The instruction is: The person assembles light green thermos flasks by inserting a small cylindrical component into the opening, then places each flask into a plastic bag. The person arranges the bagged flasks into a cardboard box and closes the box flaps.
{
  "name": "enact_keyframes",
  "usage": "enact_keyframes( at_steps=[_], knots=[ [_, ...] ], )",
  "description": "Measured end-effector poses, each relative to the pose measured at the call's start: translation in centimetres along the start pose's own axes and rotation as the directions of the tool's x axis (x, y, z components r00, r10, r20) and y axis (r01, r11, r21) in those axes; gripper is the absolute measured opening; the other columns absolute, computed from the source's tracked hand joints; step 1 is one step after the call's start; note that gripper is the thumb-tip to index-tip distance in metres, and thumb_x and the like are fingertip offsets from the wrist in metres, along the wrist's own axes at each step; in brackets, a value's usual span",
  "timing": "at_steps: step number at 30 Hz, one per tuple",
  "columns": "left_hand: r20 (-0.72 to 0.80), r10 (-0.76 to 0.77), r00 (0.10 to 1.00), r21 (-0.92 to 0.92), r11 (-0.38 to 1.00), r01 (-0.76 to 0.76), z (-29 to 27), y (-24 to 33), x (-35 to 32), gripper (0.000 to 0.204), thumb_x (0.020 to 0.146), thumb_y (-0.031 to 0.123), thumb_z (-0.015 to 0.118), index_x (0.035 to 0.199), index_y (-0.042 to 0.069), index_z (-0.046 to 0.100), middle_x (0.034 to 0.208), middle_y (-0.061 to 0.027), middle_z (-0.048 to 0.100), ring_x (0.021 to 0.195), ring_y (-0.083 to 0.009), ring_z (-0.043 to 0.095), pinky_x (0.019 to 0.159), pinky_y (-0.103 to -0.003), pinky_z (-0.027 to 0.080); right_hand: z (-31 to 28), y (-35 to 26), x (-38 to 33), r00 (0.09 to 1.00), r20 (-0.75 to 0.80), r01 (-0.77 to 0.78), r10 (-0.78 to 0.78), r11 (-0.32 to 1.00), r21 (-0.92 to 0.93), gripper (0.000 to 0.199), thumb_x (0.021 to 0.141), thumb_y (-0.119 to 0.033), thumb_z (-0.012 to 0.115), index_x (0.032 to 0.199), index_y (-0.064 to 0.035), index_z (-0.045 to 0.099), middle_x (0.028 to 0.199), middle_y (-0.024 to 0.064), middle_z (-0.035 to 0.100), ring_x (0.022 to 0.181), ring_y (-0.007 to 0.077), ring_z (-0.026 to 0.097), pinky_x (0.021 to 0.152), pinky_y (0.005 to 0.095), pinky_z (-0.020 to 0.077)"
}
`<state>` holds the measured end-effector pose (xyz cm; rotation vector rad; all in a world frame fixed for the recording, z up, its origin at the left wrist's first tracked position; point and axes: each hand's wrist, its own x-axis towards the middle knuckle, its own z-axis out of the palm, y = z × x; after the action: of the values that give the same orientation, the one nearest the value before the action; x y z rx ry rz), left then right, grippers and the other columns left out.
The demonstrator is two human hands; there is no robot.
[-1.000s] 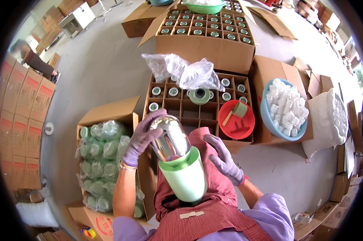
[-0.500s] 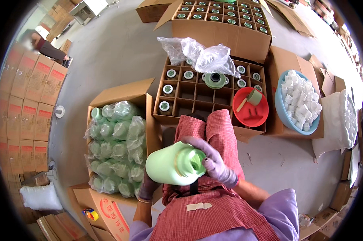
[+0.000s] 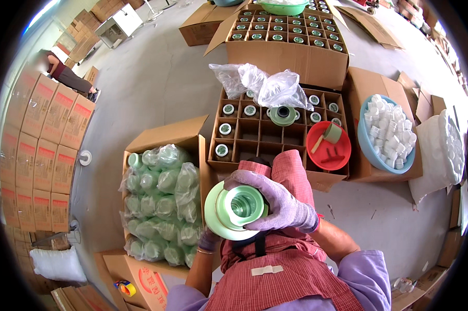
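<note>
A pale green flask-like container point(image 3: 234, 207) with a wide round rim points its open end up at me, over my lap in a red checked apron. My right hand point(image 3: 278, 203), in a purple knit glove, wraps over its right side. My left hand point(image 3: 209, 239) sits under it, mostly hidden by the rim. Ahead stands a cardboard box with divider cells point(image 3: 267, 137), several of them holding capped flasks. To my left is an open carton point(image 3: 185, 136) packed with green flasks in clear plastic bags.
A red basin point(image 3: 328, 153) holds a small mallet. A blue basin point(image 3: 371, 147) is full of white caps. Clear plastic bags point(image 3: 262, 83) lie on the divider box. Another filled carton point(image 3: 291, 59) stands behind. Stacked boxes point(image 3: 39, 150) line the left. A person point(image 3: 68, 75) crouches far left.
The green flask has been tipped from upright to lying with its open end toward me. My left hand moved from its shiny top to underneath it.
</note>
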<state>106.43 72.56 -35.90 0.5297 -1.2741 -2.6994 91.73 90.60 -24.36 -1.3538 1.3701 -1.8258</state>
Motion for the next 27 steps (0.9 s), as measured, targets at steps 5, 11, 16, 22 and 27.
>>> enact_keyframes(
  at_steps=[5, 11, 16, 22, 27],
  knots=[
    [-0.011, -0.008, 1.000, -0.043, 0.999, 0.007, 1.7, 0.4, 0.8, 0.046, 0.084, 0.017, 0.070, 0.125, 0.001, 0.055, 0.116, -0.0142, 0.063, 0.106, -0.0254, 0.060, 0.091, -0.037, 0.048, 0.0, -0.4, 0.1, 0.995, -0.103, 0.003, -0.010, 0.998, -0.070, 0.085, 0.072, -0.021, 0.084, 0.141, -0.0009, 0.039, 0.136, 0.0135, 0.049, 0.127, 0.0262, 0.047, 0.108, 0.0390, 0.0367],
    [0.042, -0.037, 0.998, 0.025, 0.999, 0.036, 3.4, 2.9, 2.0, 0.043, 0.085, 0.019, 0.068, 0.123, 0.001, 0.057, 0.111, -0.0149, 0.064, 0.101, -0.0261, 0.062, 0.088, -0.037, 0.049, -1.6, -1.3, -0.3, 0.984, -0.162, 0.040, -0.078, 0.973, -0.228, 0.086, 0.074, -0.025, 0.081, 0.144, -0.0015, 0.037, 0.134, 0.0158, 0.045, 0.125, 0.0296, 0.045, 0.107, 0.0398, 0.0366],
    [0.275, -0.209, 0.939, 0.571, 0.821, 0.016, 5.2, 14.2, 4.1, 0.042, 0.086, 0.021, 0.067, 0.121, 0.000, 0.058, 0.108, -0.0156, 0.065, 0.097, -0.0267, 0.063, 0.085, -0.037, 0.049, -1.7, 0.5, -6.0, 0.940, -0.338, -0.123, -0.054, 0.868, -0.481, 0.083, 0.080, -0.028, 0.077, 0.143, 0.0043, 0.033, 0.138, 0.0234, 0.039, 0.127, 0.0373, 0.043, 0.107, 0.0432, 0.0368],
    [0.439, -0.332, 0.835, 0.805, -0.267, -0.530, 10.1, 12.3, 9.6, 0.036, 0.089, 0.036, 0.061, 0.093, 0.000, 0.059, 0.073, -0.0139, 0.056, 0.060, -0.0270, 0.057, 0.063, -0.038, 0.049, -0.8, 3.1, -11.4, 0.770, -0.101, -0.544, 0.629, 0.566, -0.620, 0.049, 0.086, -0.028, 0.066, 0.121, 0.0021, 0.052, 0.114, 0.0244, 0.059, 0.106, 0.0374, 0.060, 0.091, 0.0439, 0.0494],
    [0.451, -0.562, 0.694, 0.730, -0.215, -0.649, 10.2, 4.3, 9.7, 0.041, 0.082, 0.042, 0.065, 0.081, 0.000, 0.065, 0.073, -0.0163, 0.064, 0.070, -0.0326, 0.067, 0.069, -0.041, 0.055, -11.6, 6.7, -6.2, 0.859, -0.266, -0.470, 0.437, 0.471, -0.746, 0.014, 0.085, -0.021, 0.063, 0.088, -0.0088, 0.066, 0.080, 0.0142, 0.063, 0.074, 0.0346, 0.062, 0.066, 0.0445, 0.0512]
  ],
)
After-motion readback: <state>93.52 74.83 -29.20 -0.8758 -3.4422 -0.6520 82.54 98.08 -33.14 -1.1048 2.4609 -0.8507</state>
